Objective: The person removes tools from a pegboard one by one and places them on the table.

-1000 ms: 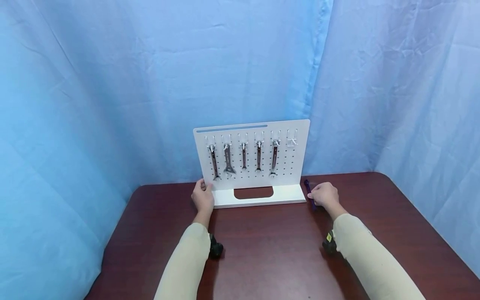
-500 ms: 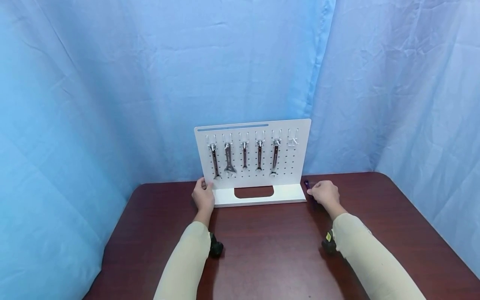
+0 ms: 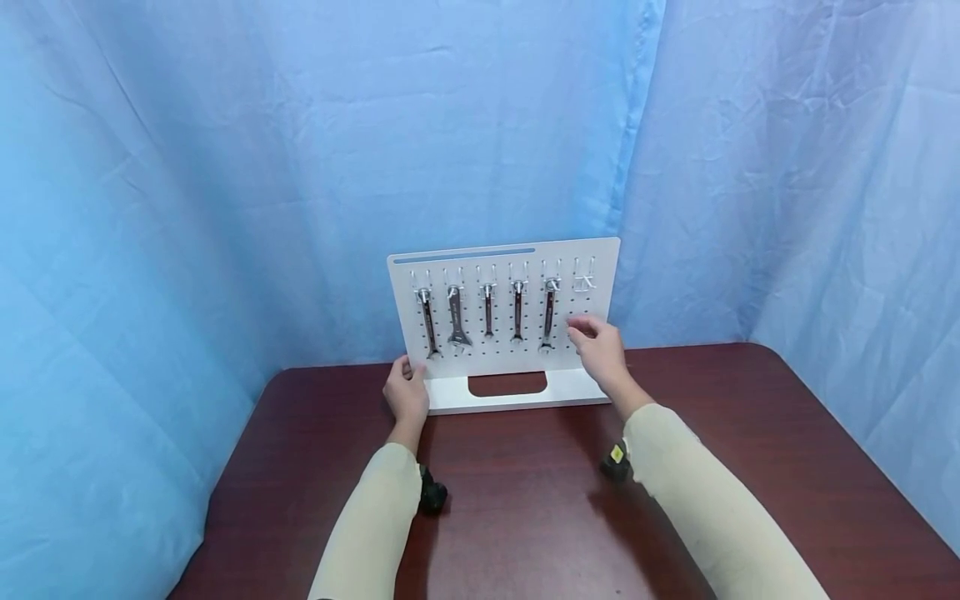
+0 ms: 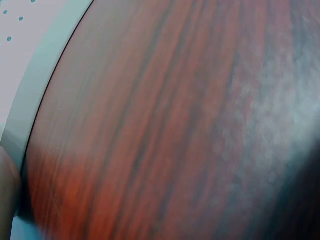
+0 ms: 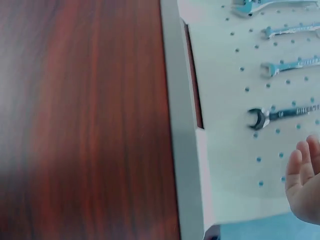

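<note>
- Head view: the step in hand looks to me like work at the hanging rack, with the left hand (image 3: 407, 397) steadying the white board (image 3: 502, 363) at its lower left corner while the right hand (image 3: 602, 354) hovers before its right side, below the last hook (image 3: 584, 284) and just beside the rightmost wrench (image 3: 549, 317).
- Head view: the left grip seems clasped on the board's edge, thumb in front; the right grip is loose, fingers softly bent, nothing that I can make out between them.
- Head view: my guess is that the next move calls for a light touch, the board kept steady and the right fingers clear of the hanging ends.
- Head view: five slim, shiny wrenches (image 3: 517, 315) hang in a row; the last hook, thin bent wire, carries none. The surface (image 3: 517, 492) is dark red wood grain, glossy in patches; a creased blue curtain (image 3: 300, 167) hangs behind.
- Left wrist view: a sliver of the left hand meets the board's smooth base; its hold can't be judged from here. Streaky, blurred grain fills the rest.
- Right wrist view: the right fingers lie fairly straight, side by side, near a wrench's forked metal end. Round holes dot the matte board.
</note>
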{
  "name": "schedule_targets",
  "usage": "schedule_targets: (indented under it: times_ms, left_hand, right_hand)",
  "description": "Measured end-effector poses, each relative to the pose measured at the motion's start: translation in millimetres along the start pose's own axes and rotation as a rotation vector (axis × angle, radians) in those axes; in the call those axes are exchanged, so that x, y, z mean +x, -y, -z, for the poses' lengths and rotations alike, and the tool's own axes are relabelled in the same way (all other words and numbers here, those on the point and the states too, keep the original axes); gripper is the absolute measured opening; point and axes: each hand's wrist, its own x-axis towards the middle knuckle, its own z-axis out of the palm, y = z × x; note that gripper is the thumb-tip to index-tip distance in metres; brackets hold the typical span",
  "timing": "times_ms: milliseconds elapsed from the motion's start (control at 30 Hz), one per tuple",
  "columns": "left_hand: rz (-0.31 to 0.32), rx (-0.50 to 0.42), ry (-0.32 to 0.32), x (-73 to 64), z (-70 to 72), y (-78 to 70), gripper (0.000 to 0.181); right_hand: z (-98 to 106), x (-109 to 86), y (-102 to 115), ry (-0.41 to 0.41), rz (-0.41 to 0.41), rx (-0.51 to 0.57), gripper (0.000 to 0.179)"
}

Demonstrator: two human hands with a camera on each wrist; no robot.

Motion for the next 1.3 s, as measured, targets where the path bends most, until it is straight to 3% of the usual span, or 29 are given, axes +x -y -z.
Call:
schedule_targets:
  times_ms: [400,700,933,1300]
  left_hand:
    - [-0.002,0.008,-0.004,0.9,-0.9,1.7,0.033]
    - [0.001,0.013,0.001,1.6,-0.4,1.8,0.034]
    - [0.007,0.016,-0.001,1.8,-1.4,2.4,0.034]
    - [0.001,0.007,0.004,0.4,-0.4,1.3,0.036]
  right_hand:
    - [-26,14.9,20,-0.007,-0.007,0.061,0.029]
    - [-36,12.7,28,0.063,-0.074,0.111,0.017]
    - [-32,5.6,30,0.099,-0.106,0.144,0.022]
    - [-18,-3.0,32,0.080,-0.113,0.135,0.024]
